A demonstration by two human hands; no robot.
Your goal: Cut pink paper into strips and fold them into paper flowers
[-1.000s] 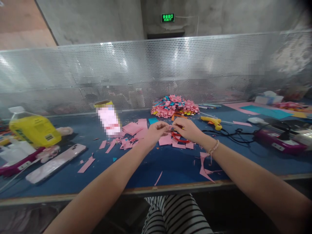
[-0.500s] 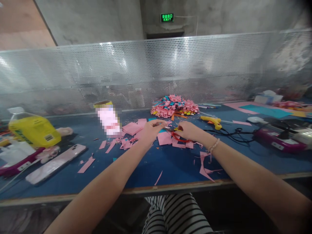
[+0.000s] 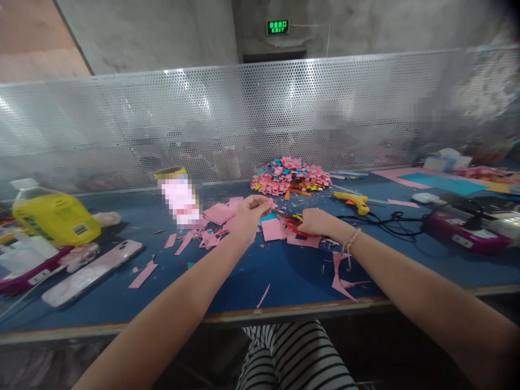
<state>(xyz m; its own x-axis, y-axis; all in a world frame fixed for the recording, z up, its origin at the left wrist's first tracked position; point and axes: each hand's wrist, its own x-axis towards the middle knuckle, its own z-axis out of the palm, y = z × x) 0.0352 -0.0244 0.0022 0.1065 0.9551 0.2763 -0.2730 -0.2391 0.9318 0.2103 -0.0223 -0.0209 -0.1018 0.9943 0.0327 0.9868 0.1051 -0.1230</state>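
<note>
My left hand (image 3: pixel 252 212) is closed in a pinch on a small piece of pink paper (image 3: pixel 271 204), which shows at the fingertips. Red-and-yellow-handled scissors (image 3: pixel 293 223) are in my right hand (image 3: pixel 316 221), their blades pointing left toward the pinched paper. Beneath and around both hands lie pink paper squares (image 3: pixel 273 229), with a bit of blue paper (image 3: pixel 268 216) among them. Pink scraps (image 3: pixel 209 238) are scattered left of my left hand. Behind the hands sits a heap of fringed pink, blue and yellow paper pieces (image 3: pixel 290 176).
A yellow glue gun (image 3: pixel 355 202) with a black cord lies right of my right hand. Purple power strips (image 3: pixel 463 233) sit at both sides. On the left are a phone (image 3: pixel 93 273), a yellow-liquid bottle (image 3: pixel 57 216) and a propped, blurred-out screen (image 3: pixel 181 200). A perforated metal panel (image 3: pixel 244 119) closes the back.
My hands have drawn slightly apart, the left moving a little left and the right a little right and down. The scissors have shifted with my right hand and show more red handle.
</note>
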